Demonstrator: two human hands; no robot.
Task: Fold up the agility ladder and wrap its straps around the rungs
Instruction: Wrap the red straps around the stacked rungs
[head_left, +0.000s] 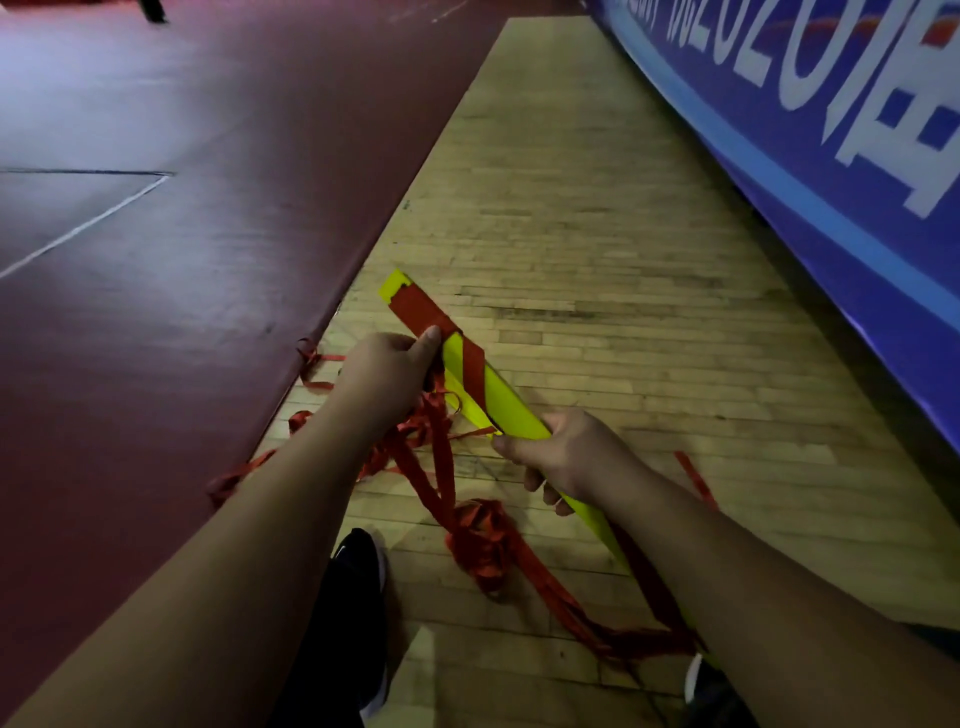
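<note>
- The left hand (387, 374) grasps the upper part of a stack of flat yellow plastic rungs (511, 402). Its fingers curl round the stack, and its thumb presses on a flat red fabric strap (421, 312) wound across the stack near its far end.
- The right hand (566, 457) is clenched round the lower part of the same stack, fingers wrapped beneath it.
- The stack runs slantwise between the two hands, and its near end is hidden behind the right forearm.
- It is held in the air over the pale wooden plank floor (623, 260), close to the floor's left edge, where a dark red mat (182, 260) begins.
- Below the left hand, loose red straps (480, 535) hang from the stack and lie in a tangled heap on the floor between the arms. A few loops trail onto the mat's edge.
- A blue banner (831, 156) with white lettering lines the floor's right edge.
- A black shoe (358, 571) stands on the floor beside the left forearm.
</note>
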